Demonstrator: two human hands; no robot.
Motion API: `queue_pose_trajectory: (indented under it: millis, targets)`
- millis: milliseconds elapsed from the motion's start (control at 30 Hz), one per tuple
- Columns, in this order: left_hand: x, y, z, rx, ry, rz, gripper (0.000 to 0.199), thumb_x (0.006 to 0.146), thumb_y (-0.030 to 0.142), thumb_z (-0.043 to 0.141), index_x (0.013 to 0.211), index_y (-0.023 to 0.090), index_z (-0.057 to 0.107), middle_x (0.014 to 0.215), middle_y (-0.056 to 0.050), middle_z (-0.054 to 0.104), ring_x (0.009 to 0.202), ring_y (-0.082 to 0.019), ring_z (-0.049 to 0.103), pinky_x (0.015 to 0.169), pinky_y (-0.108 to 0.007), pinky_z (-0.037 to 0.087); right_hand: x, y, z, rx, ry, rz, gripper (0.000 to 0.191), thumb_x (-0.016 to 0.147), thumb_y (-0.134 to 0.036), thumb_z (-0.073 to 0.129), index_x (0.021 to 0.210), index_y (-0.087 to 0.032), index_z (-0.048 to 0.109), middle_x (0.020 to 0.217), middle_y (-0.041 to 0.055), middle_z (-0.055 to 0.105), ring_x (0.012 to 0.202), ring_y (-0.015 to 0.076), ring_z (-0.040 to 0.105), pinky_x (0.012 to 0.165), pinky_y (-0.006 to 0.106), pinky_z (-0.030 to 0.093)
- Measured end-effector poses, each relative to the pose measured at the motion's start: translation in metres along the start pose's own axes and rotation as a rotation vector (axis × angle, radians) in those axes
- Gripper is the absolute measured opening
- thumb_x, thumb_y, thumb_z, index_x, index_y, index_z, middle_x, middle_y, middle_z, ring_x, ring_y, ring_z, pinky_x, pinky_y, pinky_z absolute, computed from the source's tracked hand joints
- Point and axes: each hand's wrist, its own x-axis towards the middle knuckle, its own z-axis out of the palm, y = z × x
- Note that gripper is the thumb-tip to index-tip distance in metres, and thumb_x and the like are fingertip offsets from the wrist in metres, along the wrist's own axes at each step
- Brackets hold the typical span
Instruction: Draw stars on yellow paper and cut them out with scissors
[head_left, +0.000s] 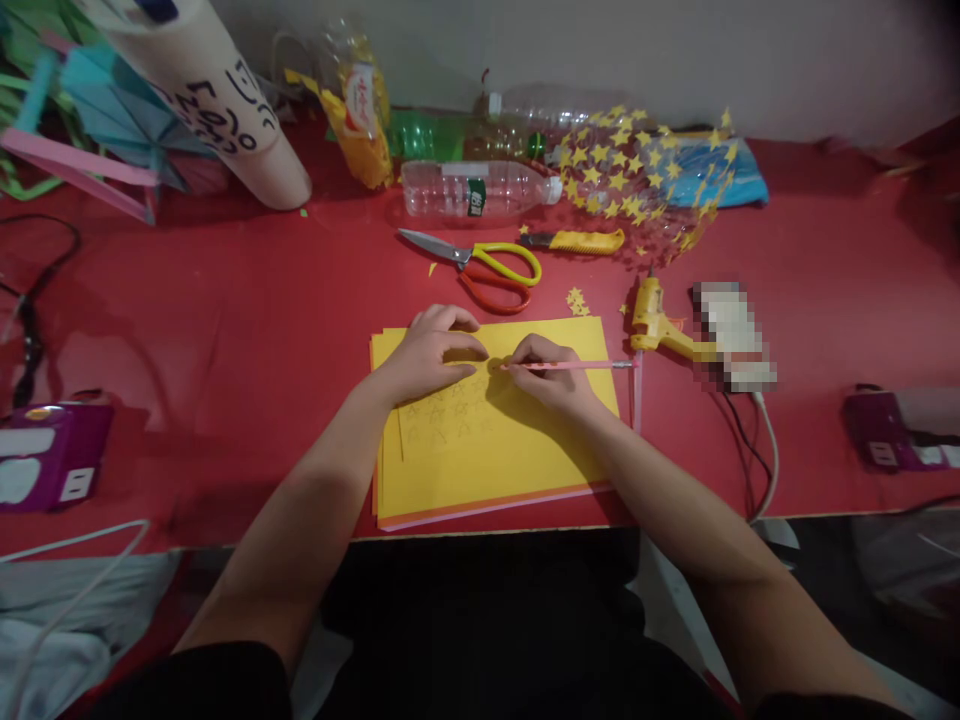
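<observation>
A stack of coloured paper lies at the table's front edge, its top sheet yellow paper. Rows of small pencilled stars cover the upper left of that sheet. My left hand rests on the paper with its fingers spread, beside the drawn stars. Between the fingertips of my right hand is a pink pencil, its tip touching the sheet just right of my left fingers. The pencil's eraser end points right.
Scissors, a yellow utility knife and cut-out stars lie beyond the paper. A glue gun and a blurred phone are at right. Plastic bottles and a white tube stand or lie at the back.
</observation>
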Motion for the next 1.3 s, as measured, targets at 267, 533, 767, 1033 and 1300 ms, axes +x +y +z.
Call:
queue_pose_trajectory:
  millis: [267,533,767,1033,1300]
  targets:
    - [-0.0001,-0.0005,0.0003,-0.011,-0.001,-0.001,0.018,0.082,0.027,0.064,0.096,0.027,0.075,0.123,-0.005,0.057,0.123,-0.027,0.044,0.11,-0.048,0.034,0.0,0.0,-0.0011,-0.029,-0.028,0.0,0.011,0.076,-0.028,0.058,0.069,-0.022,0.052,0.061,-0.0029,0.052,0.055,0.0117,0.043,0.051,0.027,0.031]
    - [0.0001,-0.0006,0.0002,-0.005,0.002,0.002,0.018,0.082,0.027,0.063,0.096,0.027,0.075,0.122,-0.005,0.057,0.122,-0.027,0.045,0.11,-0.049,0.034,-0.0002,0.0029,0.0001,-0.034,0.003,0.008,0.017,0.08,-0.033,0.06,0.07,-0.022,0.052,0.06,-0.0021,0.054,0.056,0.0129,0.046,0.053,0.027,0.033]
    - [-0.0002,-0.0015,0.001,0.009,0.005,0.006,0.019,0.083,0.026,0.063,0.097,0.026,0.075,0.122,-0.006,0.057,0.122,-0.027,0.045,0.109,-0.048,0.034,-0.0007,0.002,0.0011,-0.046,0.047,0.04,0.017,0.081,-0.034,0.059,0.072,-0.022,0.051,0.061,-0.0015,0.055,0.056,0.0135,0.047,0.052,0.027,0.035]
    - [0.0001,-0.002,0.0014,0.009,0.009,0.008,0.018,0.082,0.027,0.063,0.096,0.027,0.075,0.122,-0.004,0.057,0.121,-0.027,0.045,0.109,-0.048,0.035,-0.0005,0.0011,0.002,-0.065,0.079,0.066,0.018,0.081,-0.033,0.059,0.071,-0.022,0.049,0.06,-0.0017,0.054,0.056,0.0136,0.047,0.052,0.026,0.036]
    - [-0.0003,-0.0017,0.0015,0.003,0.014,0.01,0.019,0.083,0.027,0.063,0.098,0.027,0.076,0.122,-0.006,0.056,0.122,-0.027,0.045,0.109,-0.047,0.035,-0.0002,0.0016,0.0021,-0.051,0.066,0.074,0.018,0.081,-0.034,0.059,0.071,-0.023,0.048,0.059,-0.0028,0.052,0.054,0.013,0.046,0.052,0.027,0.035]
